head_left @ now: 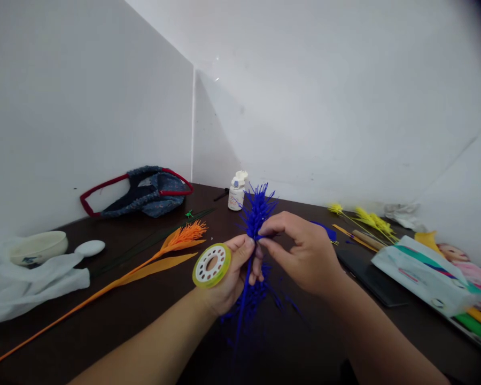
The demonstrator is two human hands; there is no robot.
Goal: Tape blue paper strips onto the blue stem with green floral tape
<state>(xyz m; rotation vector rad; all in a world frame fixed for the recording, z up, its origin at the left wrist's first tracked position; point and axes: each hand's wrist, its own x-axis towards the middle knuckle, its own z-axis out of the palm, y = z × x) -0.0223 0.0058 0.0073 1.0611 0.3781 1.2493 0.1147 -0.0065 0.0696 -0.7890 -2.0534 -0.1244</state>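
Note:
A blue artificial wheat stalk (pixel 260 209) stands nearly upright in front of me, its bristly head on top and its stem running down toward the table. My left hand (pixel 238 267) grips the stem just under the head between thumb and fingers. A roll of yellow-green tape (pixel 200 266) with a white, holed core rests against the thumb side of that hand. From the right, my right hand (pixel 304 248) pinches at the base of the blue head; its fingertips partly cover what they hold. Below the hands, more blue wheat pieces (pixel 250 302) lie on the dark table.
Left lie an orange wheat stalk (pixel 144 264), a white bowl (pixel 44 246), white cloth (pixel 36 286) and a denim bag (pixel 152 190). A white bottle (pixel 236 193) stands at the back. To the right are yellow wheat stalks (pixel 372 220), a black flat object (pixel 369 275), a pouch (pixel 428 272) and a doll (pixel 471 267).

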